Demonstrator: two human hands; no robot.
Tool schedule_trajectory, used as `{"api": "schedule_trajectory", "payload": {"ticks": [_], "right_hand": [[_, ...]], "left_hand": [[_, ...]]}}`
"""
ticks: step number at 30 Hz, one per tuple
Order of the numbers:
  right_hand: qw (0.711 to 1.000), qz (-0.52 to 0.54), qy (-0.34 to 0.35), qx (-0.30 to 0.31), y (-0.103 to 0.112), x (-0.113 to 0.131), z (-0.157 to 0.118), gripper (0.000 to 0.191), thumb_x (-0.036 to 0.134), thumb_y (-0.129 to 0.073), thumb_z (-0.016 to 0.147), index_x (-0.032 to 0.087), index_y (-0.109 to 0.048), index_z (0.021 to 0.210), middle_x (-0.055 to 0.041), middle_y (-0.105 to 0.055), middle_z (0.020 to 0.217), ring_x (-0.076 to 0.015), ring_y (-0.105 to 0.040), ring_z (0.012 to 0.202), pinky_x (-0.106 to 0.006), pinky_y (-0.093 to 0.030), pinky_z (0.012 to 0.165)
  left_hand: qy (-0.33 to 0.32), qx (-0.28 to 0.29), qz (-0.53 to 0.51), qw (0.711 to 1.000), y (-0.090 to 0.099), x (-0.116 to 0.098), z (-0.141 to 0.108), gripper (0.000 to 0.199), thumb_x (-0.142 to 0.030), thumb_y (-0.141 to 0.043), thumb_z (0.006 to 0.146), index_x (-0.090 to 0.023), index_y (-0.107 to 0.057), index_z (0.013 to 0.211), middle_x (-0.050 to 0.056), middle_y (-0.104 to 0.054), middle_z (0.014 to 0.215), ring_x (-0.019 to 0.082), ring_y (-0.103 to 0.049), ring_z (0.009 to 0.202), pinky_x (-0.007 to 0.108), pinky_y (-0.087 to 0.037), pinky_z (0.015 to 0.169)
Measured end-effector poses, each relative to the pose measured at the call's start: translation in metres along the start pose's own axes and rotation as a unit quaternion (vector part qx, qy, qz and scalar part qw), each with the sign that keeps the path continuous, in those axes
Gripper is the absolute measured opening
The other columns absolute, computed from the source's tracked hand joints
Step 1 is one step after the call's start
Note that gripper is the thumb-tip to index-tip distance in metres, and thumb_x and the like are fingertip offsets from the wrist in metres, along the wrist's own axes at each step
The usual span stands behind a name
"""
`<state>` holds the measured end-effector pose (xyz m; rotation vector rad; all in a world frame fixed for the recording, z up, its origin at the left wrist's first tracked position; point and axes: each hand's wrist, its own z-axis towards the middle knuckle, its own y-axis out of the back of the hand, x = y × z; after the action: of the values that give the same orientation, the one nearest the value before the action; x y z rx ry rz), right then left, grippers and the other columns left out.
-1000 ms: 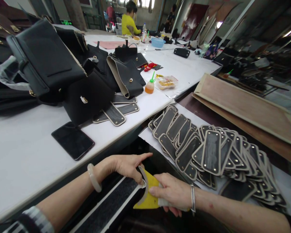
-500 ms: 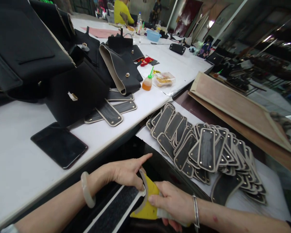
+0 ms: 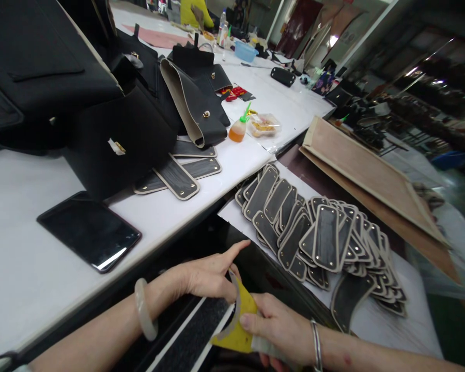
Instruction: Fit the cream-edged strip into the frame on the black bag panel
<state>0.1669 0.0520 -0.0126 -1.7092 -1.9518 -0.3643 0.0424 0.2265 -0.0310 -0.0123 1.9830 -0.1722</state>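
My left hand, a pale bangle on its wrist, pinches the end of a black strip with white edges, its index finger stretched out. Just right of it, my right hand is closed on a yellow piece with a grey curved edge, the thumb pressed on top. That curved edge touches the strip's end beside my left fingertips. Both hands are low in the view, over a dark gap in front of the white table. The fingers under the yellow piece are partly hidden.
Many black pieces with beige edges lie piled at the right. Black bags, a phone, a bottle with orange liquid and a plastic food box are on the table. A brown board leans behind the pile.
The view has shifted slightly. Both hands and the yellow piece appear a little further right, still meeting at the strip's end.
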Motion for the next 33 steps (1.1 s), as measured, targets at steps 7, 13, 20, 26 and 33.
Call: {"api": "schedule_trajectory", "payload": {"ticks": [7, 13, 20, 26, 33], "right_hand": [[1.000, 0.015, 0.005, 0.022, -0.008, 0.003, 0.012, 0.048, 0.060, -0.050, 0.080, 0.017, -0.045, 0.100, 0.0032, -0.054, 0.047, -0.0110, -0.046, 0.029, -0.017, -0.038, 0.029], [0.996, 0.078, 0.031, 0.003, -0.033, -0.001, 0.020, 0.070, 0.078, -0.050, 0.071, 0.015, -0.045, 0.102, 0.0016, -0.054, 0.042, -0.0118, -0.045, 0.027, -0.017, -0.036, 0.027], [0.987, 0.139, 0.066, -0.054, -0.076, -0.017, 0.041, 0.068, 0.082, -0.039, 0.076, 0.015, -0.048, 0.077, -0.0041, -0.051, 0.038, -0.0117, -0.043, 0.026, -0.017, -0.032, 0.027], [0.981, 0.174, 0.044, -0.068, -0.094, -0.006, 0.038, 0.057, 0.043, -0.015, 0.102, 0.015, -0.046, 0.063, -0.0033, -0.047, 0.036, -0.0116, -0.042, 0.026, -0.018, -0.029, 0.029], [0.982, 0.146, 0.117, -0.028, -0.073, -0.086, 0.013, 0.050, 0.057, -0.081, 0.061, 0.011, -0.064, 0.070, -0.0066, -0.062, 0.064, -0.0149, -0.060, 0.058, -0.021, -0.045, 0.054]], "left_hand": [[-0.027, -0.039, -0.134, 0.990, -0.005, 0.001, 0.000, 0.108, -0.015, -0.061, 0.059, -0.017, -0.005, 0.151, -0.002, -0.065, 0.078, 0.017, -0.059, 0.074, 0.029, -0.044, 0.068], [-0.050, -0.202, -0.086, 0.974, 0.000, -0.008, -0.025, 0.076, -0.047, -0.065, 0.079, -0.013, -0.035, 0.140, 0.008, -0.072, 0.094, 0.021, -0.061, 0.090, 0.034, -0.042, 0.082], [0.010, -0.228, 0.033, 0.973, -0.019, -0.007, -0.042, 0.075, -0.055, -0.062, 0.080, -0.012, -0.040, 0.137, 0.008, -0.070, 0.105, 0.022, -0.062, 0.096, 0.032, -0.046, 0.083], [0.058, -0.309, 0.124, 0.941, -0.045, -0.020, -0.032, 0.086, -0.038, -0.080, 0.060, -0.016, -0.043, 0.134, 0.004, -0.069, 0.103, 0.022, -0.061, 0.085, 0.032, -0.044, 0.075], [0.058, -0.296, 0.126, 0.945, -0.054, -0.019, -0.026, 0.092, -0.031, -0.077, 0.063, -0.021, -0.033, 0.142, 0.002, -0.067, 0.105, 0.016, -0.061, 0.074, 0.029, -0.046, 0.070]]}}
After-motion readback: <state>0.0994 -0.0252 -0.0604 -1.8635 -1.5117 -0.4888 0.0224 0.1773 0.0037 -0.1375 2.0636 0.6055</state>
